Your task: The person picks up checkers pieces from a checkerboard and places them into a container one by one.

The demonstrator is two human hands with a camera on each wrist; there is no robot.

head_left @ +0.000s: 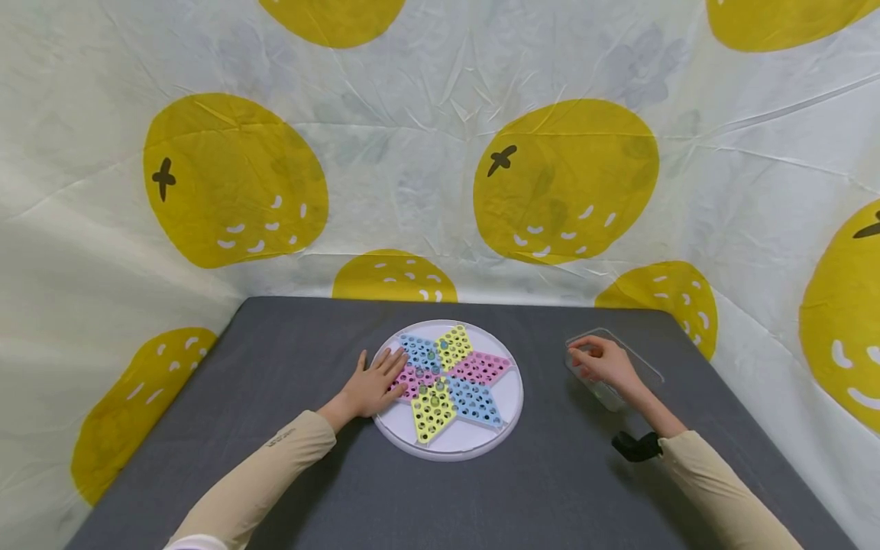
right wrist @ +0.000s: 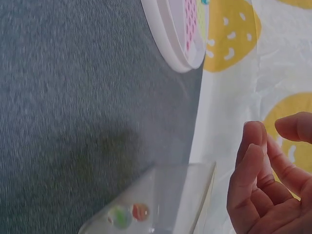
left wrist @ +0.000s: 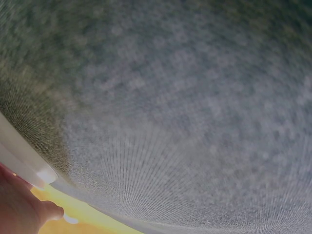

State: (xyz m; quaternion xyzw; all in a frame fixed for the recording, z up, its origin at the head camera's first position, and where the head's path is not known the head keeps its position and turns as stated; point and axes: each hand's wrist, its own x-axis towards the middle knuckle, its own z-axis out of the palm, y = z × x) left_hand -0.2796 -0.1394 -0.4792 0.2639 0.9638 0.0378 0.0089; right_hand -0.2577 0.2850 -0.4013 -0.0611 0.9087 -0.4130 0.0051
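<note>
A round white Chinese checkers board (head_left: 467, 439) lies on the table, with a star of pink, yellow and blue perforated sections. Several glass marbles (head_left: 435, 399) sit in its holes. My left hand (head_left: 374, 386) rests on the board's left side, fingers spread and straight; the left wrist view catches only part of it beside the white rim. Over a clear plastic box (head_left: 649, 368) hovers my right hand (head_left: 608, 365). Its fingers are loosely bent, and the right wrist view shows a gap with nothing visible in it. A greenish marble (right wrist: 120, 216) and an orange-red marble (right wrist: 140, 212) are in the box.
Dark grey cloth (head_left: 536, 489) covers the table. A pale curtain (head_left: 412, 191) printed with large yellow fruit hangs behind and at both sides. A black band (head_left: 635, 447) is around the right wrist. The box stands to the right of the board, apart from it.
</note>
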